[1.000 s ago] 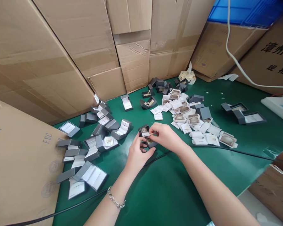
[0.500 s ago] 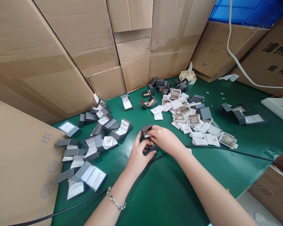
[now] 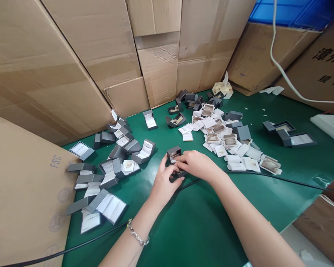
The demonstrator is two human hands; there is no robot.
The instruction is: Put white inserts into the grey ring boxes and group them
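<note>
A small dark grey hinged box (image 3: pixel 173 151) stands open on the green table, its lid raised at the back. Around its left side curl the fingers of my left hand (image 3: pixel 166 180), gripping it. My right hand (image 3: pixel 196 163) reaches in from the right, fingers bent together at the box's inside; whatever they hold, if anything, is hidden. Left of my hands lie several open grey boxes with white linings, one of them an open box (image 3: pixel 144 151) close by. To the right is a heap of white paper pieces and white-and-brown inserts (image 3: pixel 229 140).
Tall cardboard boxes (image 3: pixel 158 70) wall the back, and another carton (image 3: pixel 22 193) stands at left. A black cable (image 3: pixel 80 249) crosses the table beneath my wrists. More grey boxes (image 3: pixel 190 98) and a tissue pack (image 3: pixel 222 90) sit at the back. Two open boxes (image 3: pixel 299 139) lie far right.
My right hand has shifted slightly down and right over the box, uncovering more of the raised lid. My left hand keeps its grip.
</note>
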